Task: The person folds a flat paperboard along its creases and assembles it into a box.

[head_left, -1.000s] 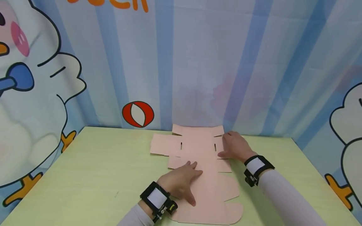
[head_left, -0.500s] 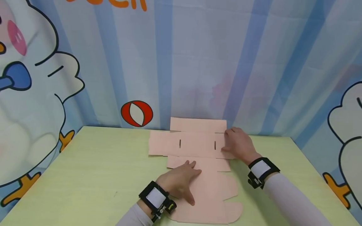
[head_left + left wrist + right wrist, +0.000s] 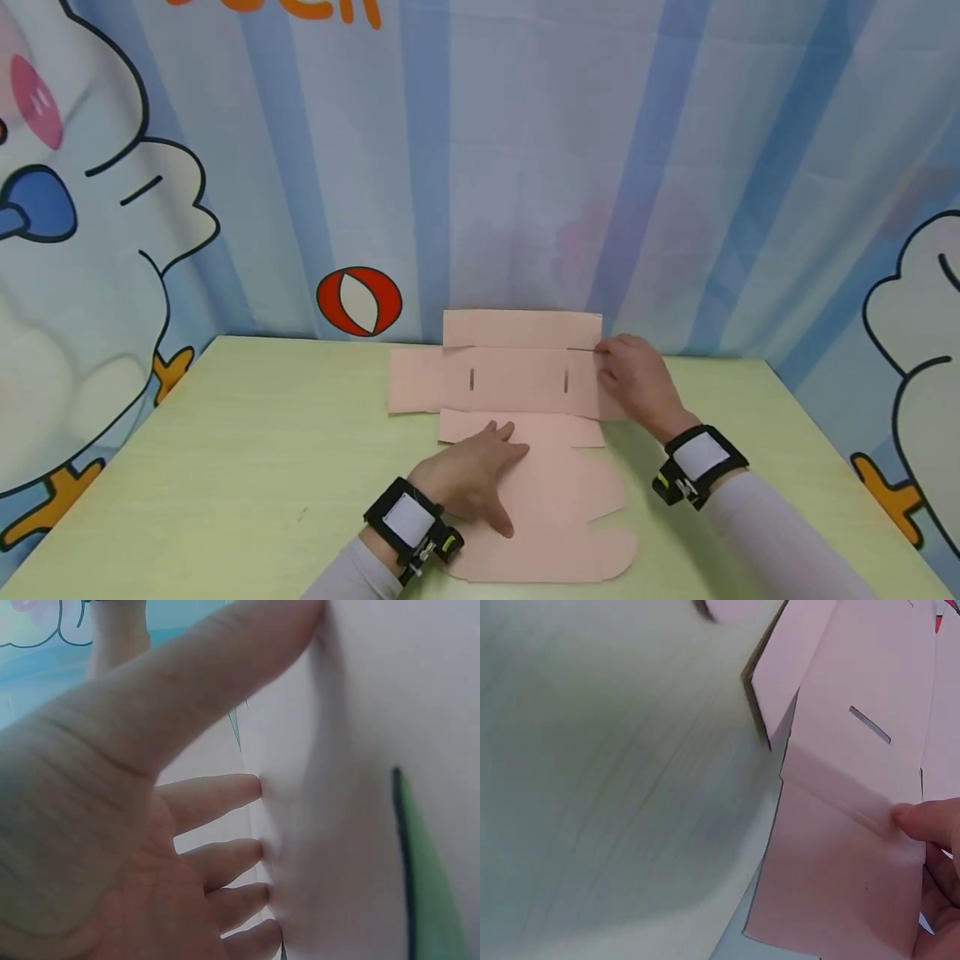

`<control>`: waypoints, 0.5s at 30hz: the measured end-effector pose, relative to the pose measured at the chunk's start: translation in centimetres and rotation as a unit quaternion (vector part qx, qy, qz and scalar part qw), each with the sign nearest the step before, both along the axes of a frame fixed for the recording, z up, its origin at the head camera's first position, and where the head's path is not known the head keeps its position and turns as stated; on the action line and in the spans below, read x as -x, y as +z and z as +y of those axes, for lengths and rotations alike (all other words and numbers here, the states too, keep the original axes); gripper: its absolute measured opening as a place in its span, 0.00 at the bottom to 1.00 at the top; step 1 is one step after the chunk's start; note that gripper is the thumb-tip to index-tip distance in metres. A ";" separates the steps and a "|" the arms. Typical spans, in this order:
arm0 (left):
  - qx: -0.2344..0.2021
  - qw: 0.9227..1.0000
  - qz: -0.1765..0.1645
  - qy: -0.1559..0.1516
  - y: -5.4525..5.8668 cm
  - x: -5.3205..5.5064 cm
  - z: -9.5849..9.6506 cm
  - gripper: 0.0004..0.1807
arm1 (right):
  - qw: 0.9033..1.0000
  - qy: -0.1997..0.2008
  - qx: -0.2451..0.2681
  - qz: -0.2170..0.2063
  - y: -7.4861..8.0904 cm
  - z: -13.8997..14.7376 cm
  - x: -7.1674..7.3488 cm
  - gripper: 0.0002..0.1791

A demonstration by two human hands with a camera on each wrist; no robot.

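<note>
One big pink cardboard cutout (image 3: 532, 500) is lying on a pale green table (image 3: 300, 475), toward the middle and running up to the back edge. From the head view, the person's left hand (image 3: 468, 475) is pressing down on the near part of it, fingers and thumb spreading wide, not gripping anything. The right hand (image 3: 641, 383) is holding the right-hand flap (image 3: 584, 392), up near the back. The back flap (image 3: 521, 329) is sticking up past the table edge, in front of a blue striped curtain (image 3: 517, 158) with a printed red and white ball (image 3: 358, 301) on it. Two dark slots (image 3: 472, 379) are showing in the band between the side flaps. Both wrists are wearing little black camera straps (image 3: 408, 521), btw.

Over on the left wrist view, the thumb (image 3: 217, 664) is leaning on the cardboard and the four fingertips (image 3: 244, 787) are touching it too, with gaps between them.

On the right wrist view, that hand is pinching the flap's edge: thumb on the top face, just beside a crease (image 3: 840, 802), other fingers curling behind, partly hidden. One slot is sitting near the thumb, just apart from it.
</note>
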State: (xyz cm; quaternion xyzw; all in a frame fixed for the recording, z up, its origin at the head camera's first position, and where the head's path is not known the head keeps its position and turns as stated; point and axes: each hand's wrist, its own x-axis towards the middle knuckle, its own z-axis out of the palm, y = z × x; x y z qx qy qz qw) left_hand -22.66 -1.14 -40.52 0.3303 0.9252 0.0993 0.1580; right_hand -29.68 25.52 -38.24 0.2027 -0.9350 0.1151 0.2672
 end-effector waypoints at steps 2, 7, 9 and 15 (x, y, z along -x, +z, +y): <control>0.000 1.000 0.000 0.001 0.0 0.1 -0.1 0.55 | 1.000 0.003 0.012 0.004 0.0 -0.1 0.0 0.10; -0.005 1.000 -0.001 0.002 0.0 0.4 -0.2 0.55 | 0.998 -0.008 0.054 -0.025 0.0 -0.2 -0.1 0.09; -0.007 1.000 0.000 0.003 0.0 0.4 -0.2 0.54 | 0.996 -0.017 0.073 -0.042 0.1 -0.2 -0.2 0.10; -0.014 1.000 -0.005 0.011 0.1 0.8 -0.4 0.54 | 0.984 -0.023 0.136 -0.114 1.1 -0.1 -0.5 0.15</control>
